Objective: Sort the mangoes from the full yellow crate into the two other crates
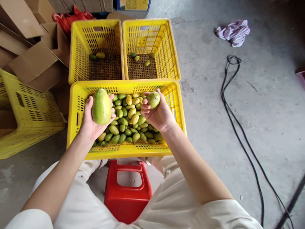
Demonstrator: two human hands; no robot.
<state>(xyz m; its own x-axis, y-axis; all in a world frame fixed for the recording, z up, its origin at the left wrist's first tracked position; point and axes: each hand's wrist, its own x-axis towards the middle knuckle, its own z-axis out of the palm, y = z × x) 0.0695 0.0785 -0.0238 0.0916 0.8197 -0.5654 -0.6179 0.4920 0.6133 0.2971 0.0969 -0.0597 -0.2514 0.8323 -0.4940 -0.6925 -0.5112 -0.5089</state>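
Fruit [101, 106], large and pale green, is grasped in the left hand [90, 125]; the right hand [162, 116] grips a smaller fruit [153, 100]. Beneath both hands, a wide yellow crate [126, 155] holds many green and yellowish fruits [134, 119]. Beyond the hands stand two more yellow crates [78, 54] with a few loose fruits [147, 63], their shaded floors [105, 68] perhaps dirt-stained. A red stool [128, 203] stands nearer than the hands; cardboard boxes [30, 63] lie beyond the left hand, a black cable [222, 92] well right of the right hand.
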